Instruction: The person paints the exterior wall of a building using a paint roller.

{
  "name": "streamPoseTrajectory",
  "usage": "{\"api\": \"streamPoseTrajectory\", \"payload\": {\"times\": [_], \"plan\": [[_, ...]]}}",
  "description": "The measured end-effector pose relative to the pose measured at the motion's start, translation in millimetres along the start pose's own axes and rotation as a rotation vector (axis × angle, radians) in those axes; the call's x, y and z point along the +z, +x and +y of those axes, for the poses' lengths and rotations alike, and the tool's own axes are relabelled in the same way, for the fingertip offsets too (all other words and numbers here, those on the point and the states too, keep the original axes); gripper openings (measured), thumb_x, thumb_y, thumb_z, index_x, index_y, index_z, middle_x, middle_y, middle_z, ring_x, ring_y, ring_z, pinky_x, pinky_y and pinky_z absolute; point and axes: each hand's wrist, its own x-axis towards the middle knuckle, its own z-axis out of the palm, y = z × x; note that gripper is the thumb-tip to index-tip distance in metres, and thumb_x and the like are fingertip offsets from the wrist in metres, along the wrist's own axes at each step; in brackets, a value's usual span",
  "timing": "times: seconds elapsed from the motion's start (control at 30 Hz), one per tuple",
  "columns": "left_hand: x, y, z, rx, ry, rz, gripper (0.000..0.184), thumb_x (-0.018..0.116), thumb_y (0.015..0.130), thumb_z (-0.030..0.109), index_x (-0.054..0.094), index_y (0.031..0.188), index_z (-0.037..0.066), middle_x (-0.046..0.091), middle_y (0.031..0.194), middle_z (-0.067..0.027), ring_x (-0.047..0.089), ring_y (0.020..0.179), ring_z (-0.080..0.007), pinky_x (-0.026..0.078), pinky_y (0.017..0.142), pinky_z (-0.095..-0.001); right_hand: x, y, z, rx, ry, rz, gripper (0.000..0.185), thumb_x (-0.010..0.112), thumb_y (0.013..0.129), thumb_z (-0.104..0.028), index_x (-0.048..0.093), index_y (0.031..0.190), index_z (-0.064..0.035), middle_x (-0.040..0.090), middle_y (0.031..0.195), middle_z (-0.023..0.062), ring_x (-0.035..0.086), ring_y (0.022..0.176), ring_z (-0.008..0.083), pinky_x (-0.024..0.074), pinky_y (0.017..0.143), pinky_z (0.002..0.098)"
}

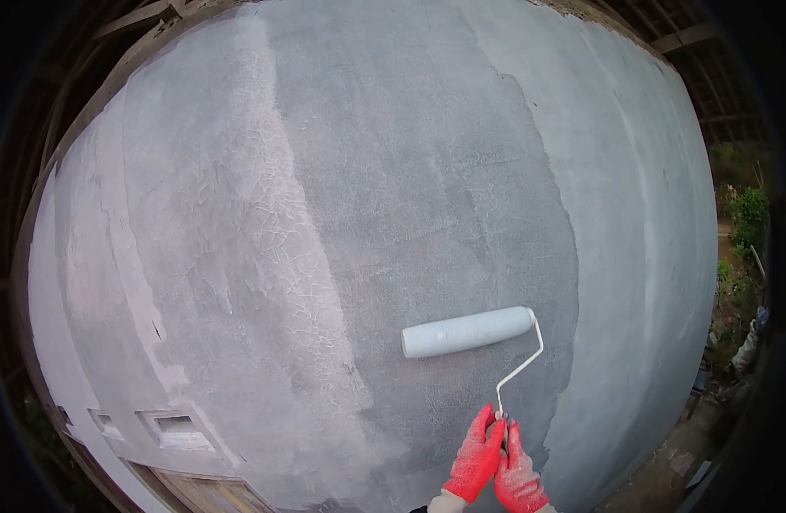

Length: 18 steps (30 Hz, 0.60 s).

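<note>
A paint roller (467, 332) with a pale, paint-coated sleeve lies against or close to the grey wall (419, 171), tilted slightly up toward the right. Its bent white wire frame runs down to a handle mostly hidden by my gloves. My left hand (476, 459), in a red glove, is closed around the handle. Just to its right, my right hand (520, 479), in a red glove with whitish smears, is closed on the same handle. Darker grey surrounds the roller, with lighter strips on both sides.
Cracked, peeling coating (295, 248) runs down the wall left of the roller. A small recessed opening (177, 427) and a wooden frame (209, 492) sit low at left. Roof beams (141, 17) edge the top. Plants (748, 214) and debris lie outside at right.
</note>
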Motion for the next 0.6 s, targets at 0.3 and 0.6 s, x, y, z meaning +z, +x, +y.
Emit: {"api": "streamPoseTrajectory", "payload": {"times": [0.3, 0.6], "plan": [[-22, -26, 87, 0.264, -0.118, -0.145, 0.051, 0.050, 0.100, 0.012, 0.031, 0.147, 0.002, 0.047, 0.142, -0.0126, 0.044, 0.131, -0.0201, 0.036, 0.107, -0.0312, -22, 289, -190, -0.128, -0.164, 0.180, 0.058, 0.047, 0.098, -0.022, 0.027, 0.152, -0.0295, 0.063, 0.091, 0.0183, 0.063, 0.075, 0.0292, 0.0497, 0.072, 0.0408], [-29, -55, 80, 0.270, -0.005, -0.271, 0.047, 0.051, 0.100, 0.018, 0.039, 0.142, 0.002, 0.046, 0.142, -0.0137, 0.044, 0.132, -0.0251, 0.037, 0.107, -0.0361, -37, 259, -195, -0.018, -0.122, 0.145, 0.059, 0.047, 0.098, -0.021, 0.027, 0.152, -0.0297, 0.061, 0.088, 0.0140, 0.059, 0.067, 0.0229, 0.0503, 0.069, 0.0381]]}}
